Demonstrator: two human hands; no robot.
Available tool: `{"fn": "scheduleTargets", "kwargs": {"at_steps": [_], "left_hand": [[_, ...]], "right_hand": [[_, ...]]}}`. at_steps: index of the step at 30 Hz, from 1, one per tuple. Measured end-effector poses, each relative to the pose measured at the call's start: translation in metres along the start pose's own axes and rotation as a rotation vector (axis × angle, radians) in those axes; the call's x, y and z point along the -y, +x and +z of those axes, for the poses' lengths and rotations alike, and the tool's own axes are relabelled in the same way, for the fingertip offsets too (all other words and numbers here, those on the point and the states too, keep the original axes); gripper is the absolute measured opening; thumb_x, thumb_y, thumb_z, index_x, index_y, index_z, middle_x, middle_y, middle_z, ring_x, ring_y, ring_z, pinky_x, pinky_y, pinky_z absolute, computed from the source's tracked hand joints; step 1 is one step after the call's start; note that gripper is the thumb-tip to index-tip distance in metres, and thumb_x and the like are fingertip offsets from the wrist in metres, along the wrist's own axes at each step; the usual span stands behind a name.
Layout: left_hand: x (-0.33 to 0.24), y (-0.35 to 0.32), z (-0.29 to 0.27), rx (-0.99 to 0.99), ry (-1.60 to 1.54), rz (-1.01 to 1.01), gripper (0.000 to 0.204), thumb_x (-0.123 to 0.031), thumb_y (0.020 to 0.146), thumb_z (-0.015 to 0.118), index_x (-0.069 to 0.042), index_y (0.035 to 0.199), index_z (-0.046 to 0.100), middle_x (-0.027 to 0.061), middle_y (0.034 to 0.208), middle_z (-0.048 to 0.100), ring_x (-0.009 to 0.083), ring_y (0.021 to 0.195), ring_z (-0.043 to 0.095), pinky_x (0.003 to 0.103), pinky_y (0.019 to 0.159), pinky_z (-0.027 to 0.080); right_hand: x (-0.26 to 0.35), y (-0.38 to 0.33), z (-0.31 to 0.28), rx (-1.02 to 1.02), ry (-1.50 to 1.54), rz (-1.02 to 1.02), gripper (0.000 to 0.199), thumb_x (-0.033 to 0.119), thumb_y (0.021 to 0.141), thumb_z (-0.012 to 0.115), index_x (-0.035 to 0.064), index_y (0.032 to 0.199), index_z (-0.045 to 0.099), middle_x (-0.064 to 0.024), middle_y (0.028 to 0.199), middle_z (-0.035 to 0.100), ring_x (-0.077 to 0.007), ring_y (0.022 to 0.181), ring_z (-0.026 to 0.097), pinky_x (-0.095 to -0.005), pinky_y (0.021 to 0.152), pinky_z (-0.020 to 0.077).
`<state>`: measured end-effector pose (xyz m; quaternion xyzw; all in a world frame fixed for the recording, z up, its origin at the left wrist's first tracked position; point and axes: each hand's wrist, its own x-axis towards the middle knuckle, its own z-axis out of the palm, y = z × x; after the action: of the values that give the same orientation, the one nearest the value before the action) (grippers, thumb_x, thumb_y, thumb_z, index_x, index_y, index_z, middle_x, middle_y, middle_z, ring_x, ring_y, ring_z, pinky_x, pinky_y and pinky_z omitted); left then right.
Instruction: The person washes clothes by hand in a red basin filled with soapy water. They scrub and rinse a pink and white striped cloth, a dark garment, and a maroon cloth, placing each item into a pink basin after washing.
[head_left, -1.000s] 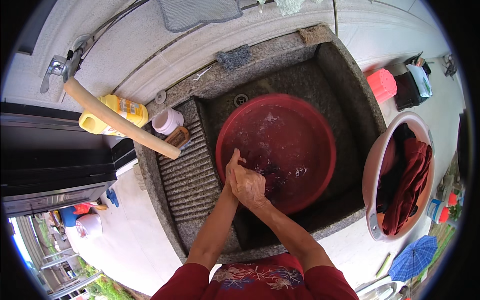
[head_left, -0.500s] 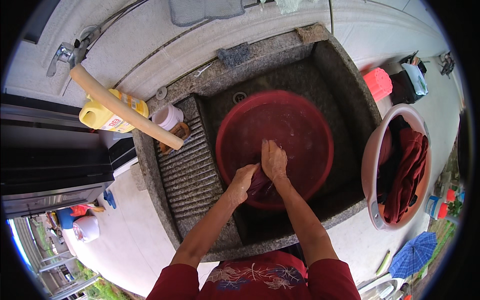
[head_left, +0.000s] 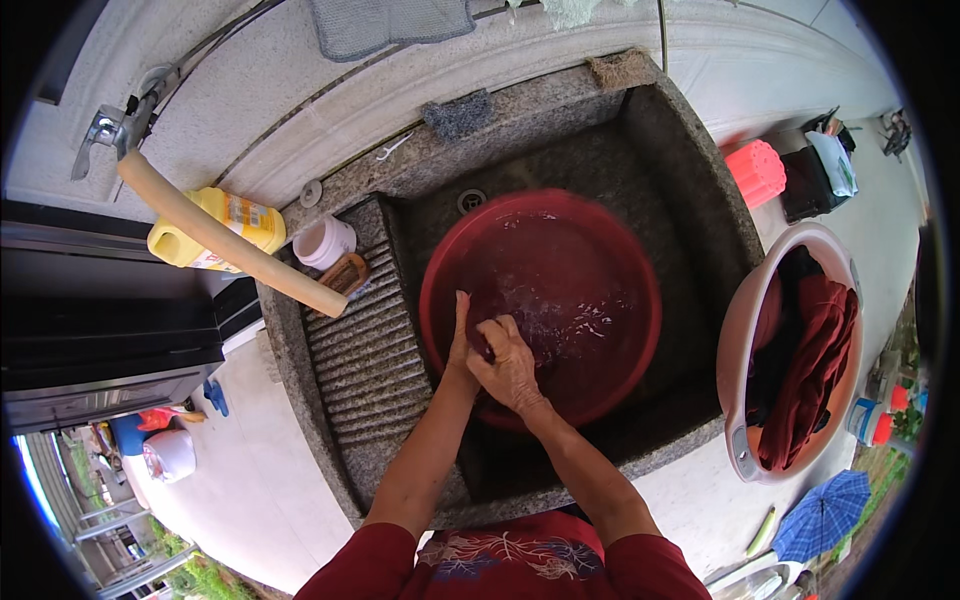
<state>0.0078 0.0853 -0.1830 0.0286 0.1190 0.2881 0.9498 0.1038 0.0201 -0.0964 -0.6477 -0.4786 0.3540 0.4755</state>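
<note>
Head view showed both hands at the near-left rim of the red basin (head_left: 640,330); left hand (head_left: 461,340) stood edge-on, fingers straight and together; right hand (head_left: 508,362) curled over a dark cloth (head_left: 487,343) (mostly hidden) pressed between them, underwater.

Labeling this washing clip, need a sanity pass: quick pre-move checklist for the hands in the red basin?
1. Both hands in the red basin: ok; left hand and right hand pressed together at its near side.
2. Item gripped: cannot tell; only something dark shows between the hands.
3. Water in basin: ok, surface rippled.
4. Basin seated in stone sink: ok, looks level.
5. Washboard ribs free: ok; brush and hose sit at the far end.
6. Pink tub of dark red clothes at the right: ok.
</note>
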Motion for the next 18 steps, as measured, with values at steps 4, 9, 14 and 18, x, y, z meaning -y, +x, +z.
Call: {"fn": "scheduleTargets", "kwargs": {"at_steps": [4, 9, 14, 18], "left_hand": [[0.022, 0.007, 0.081, -0.577, 0.158, 0.087, 0.053, -0.056, 0.091, 0.043, -0.012, 0.12, 0.052, 0.003, 0.111, 0.059, 0.0214, 0.1, 0.057, 0.038, 0.084, 0.049], [0.042, 0.004, 0.07, -0.818, 0.245, 0.141, 0.04, -0.043, 0.094, 0.045, -0.01, 0.114, 0.054, 0.0056, 0.107, 0.059, 0.0205, 0.098, 0.058, 0.036, 0.084, 0.049], [0.029, -0.037, 0.017, 0.124, -0.053, 0.119, 0.026, -0.031, 0.098, 0.041, -0.011, 0.104, 0.057, 0.0051, 0.095, 0.059, 0.0199, 0.087, 0.058, 0.034, 0.077, 0.051], [0.058, -0.006, 0.092, -0.846, 0.27, 0.038, 0.037, -0.034, 0.097, 0.039, -0.009, 0.123, 0.051, 0.0053, 0.117, 0.057, 0.0197, 0.106, 0.055, 0.033, 0.09, 0.046]], "right_hand": [[0.028, -0.006, 0.001, -0.097, -0.44, -0.144, 0.018, 0.026, 0.072, 0.069, 0.0123, 0.068, 0.058, -0.0089, 0.076, 0.056, -0.0303, 0.066, 0.061, -0.0457, 0.058, 0.0499], [-0.011, 0.047, -0.006, -0.254, -0.49, 0.044, 0.03, 0.032, 0.081, 0.062, 0.0075, 0.063, 0.057, -0.0149, 0.06, 0.059, -0.0342, 0.054, 0.06, -0.0436, 0.048, 0.0494], [0.034, -0.013, 0.026, -0.363, -0.59, -0.122, 0.026, 0.022, 0.081, 0.062, 0.0086, 0.06, 0.056, -0.0135, 0.058, 0.058, -0.0309, 0.052, 0.06, -0.0406, 0.046, 0.0485], [-0.016, 0.025, -0.026, -0.244, -0.485, 0.06, 0.026, 0.024, 0.08, 0.062, 0.0071, 0.062, 0.054, -0.0135, 0.061, 0.053, -0.035, 0.056, 0.058, -0.0435, 0.053, 0.0485]]}}
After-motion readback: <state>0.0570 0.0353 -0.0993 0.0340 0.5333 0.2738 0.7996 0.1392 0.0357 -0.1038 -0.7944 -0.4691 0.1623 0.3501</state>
